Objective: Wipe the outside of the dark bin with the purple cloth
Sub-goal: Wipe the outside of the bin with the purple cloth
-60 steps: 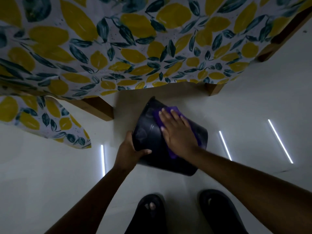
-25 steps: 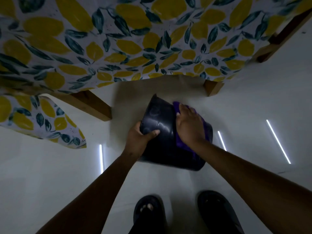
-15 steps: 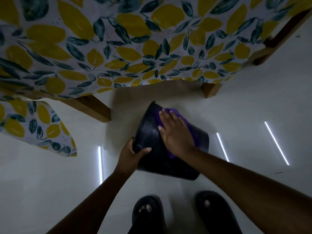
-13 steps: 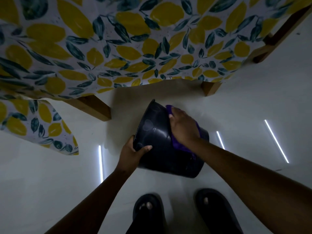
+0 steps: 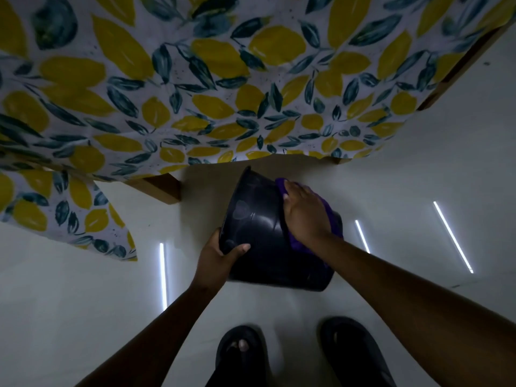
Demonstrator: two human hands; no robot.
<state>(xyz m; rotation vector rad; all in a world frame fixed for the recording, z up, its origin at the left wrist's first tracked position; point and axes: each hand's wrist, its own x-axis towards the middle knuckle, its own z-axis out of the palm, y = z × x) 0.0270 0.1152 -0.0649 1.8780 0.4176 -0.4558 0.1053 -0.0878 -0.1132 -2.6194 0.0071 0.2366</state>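
Two hands on it, both mine; my left hand (image 5: 217, 259) clamps the rim of the dark bin (image 5: 268, 241), thumb hooked over the edge; the bin is tipped, mouth toward my left, base off to my right; my right hand (image 5: 305, 216) presses the purple cloth (image 5: 329, 213) flat on the far upper wall, so I judge the next stroke runs along that axis, rim to base.

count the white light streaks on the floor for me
3: one streak left of the left hand, one just right of the dark bin, one farther right. Others may be hidden.
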